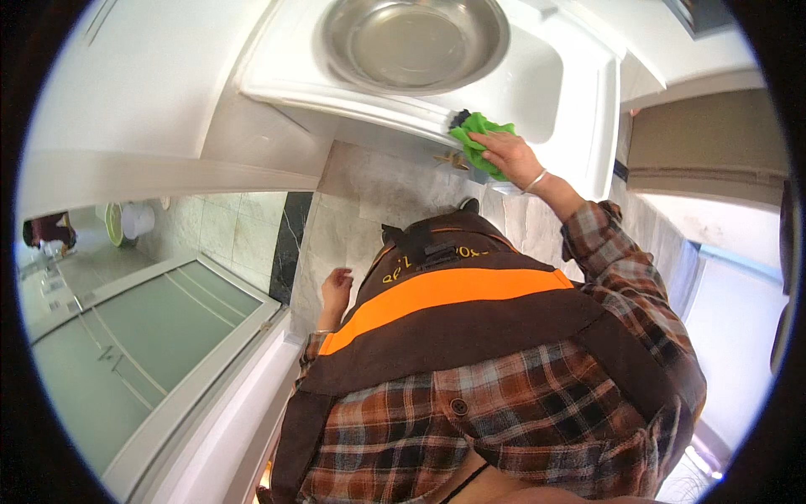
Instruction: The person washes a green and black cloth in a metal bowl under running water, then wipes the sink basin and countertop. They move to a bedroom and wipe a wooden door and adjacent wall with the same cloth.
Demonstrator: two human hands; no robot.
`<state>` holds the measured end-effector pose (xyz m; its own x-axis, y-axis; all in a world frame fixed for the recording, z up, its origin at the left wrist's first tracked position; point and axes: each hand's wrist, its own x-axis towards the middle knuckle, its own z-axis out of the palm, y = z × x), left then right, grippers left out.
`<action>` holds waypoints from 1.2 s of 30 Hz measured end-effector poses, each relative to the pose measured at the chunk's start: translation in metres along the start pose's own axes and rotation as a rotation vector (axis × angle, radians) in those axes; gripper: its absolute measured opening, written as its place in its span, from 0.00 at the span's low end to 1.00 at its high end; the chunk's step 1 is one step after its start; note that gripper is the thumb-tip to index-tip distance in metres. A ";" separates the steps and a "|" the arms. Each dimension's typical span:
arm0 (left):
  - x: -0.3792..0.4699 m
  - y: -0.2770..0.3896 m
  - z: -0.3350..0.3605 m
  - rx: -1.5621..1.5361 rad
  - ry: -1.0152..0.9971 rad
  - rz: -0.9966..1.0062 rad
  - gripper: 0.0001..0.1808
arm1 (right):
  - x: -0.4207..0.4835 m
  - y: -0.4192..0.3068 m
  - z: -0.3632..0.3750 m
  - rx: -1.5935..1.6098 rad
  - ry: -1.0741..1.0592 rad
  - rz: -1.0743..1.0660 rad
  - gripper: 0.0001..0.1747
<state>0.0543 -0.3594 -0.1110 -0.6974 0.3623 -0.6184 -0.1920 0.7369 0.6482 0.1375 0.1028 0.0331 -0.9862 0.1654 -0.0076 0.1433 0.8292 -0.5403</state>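
Note:
Bunched under the fingers of my right hand (pixel 513 157) is a bright green cloth (pixel 480 140), pressed on the front edge of a white washbasin (pixel 585 135). A small dark piece, perhaps a brush or rag, pokes out at the cloth's upper left end. A round stainless steel bowl (pixel 409 47) rests over the basin's left part, up and left of this hand. My left hand (pixel 337 290) hangs low beside the brown and orange apron (pixel 453 302), its fingers loosely curled and nothing visible in them.
A frosted glass door (pixel 170 334) with a white frame stands at the left. Beyond it, a white bucket (pixel 137 220) and a green-rimmed basin (pixel 114 223) show in the tiled room. A gold-coloured handle (pixel 452 161) sits on the cabinet front below the washbasin.

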 end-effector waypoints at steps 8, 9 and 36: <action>-0.055 -0.112 -0.011 -0.633 0.114 -0.514 0.14 | 0.114 -0.066 0.068 -0.457 0.083 -0.325 0.31; -0.062 -0.121 -0.008 -0.740 0.173 -0.518 0.15 | 0.128 -0.072 0.076 -0.476 0.087 -0.349 0.31; -0.201 -0.055 0.249 -0.845 0.601 -0.578 0.13 | 0.275 -0.159 0.130 -0.738 -0.079 -0.370 0.22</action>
<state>0.3767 -0.3305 -0.1328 -0.5263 -0.3928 -0.7541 -0.8227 0.0112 0.5684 -0.1677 -0.0529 0.0070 -0.9794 -0.2016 -0.0115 -0.2006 0.9645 0.1718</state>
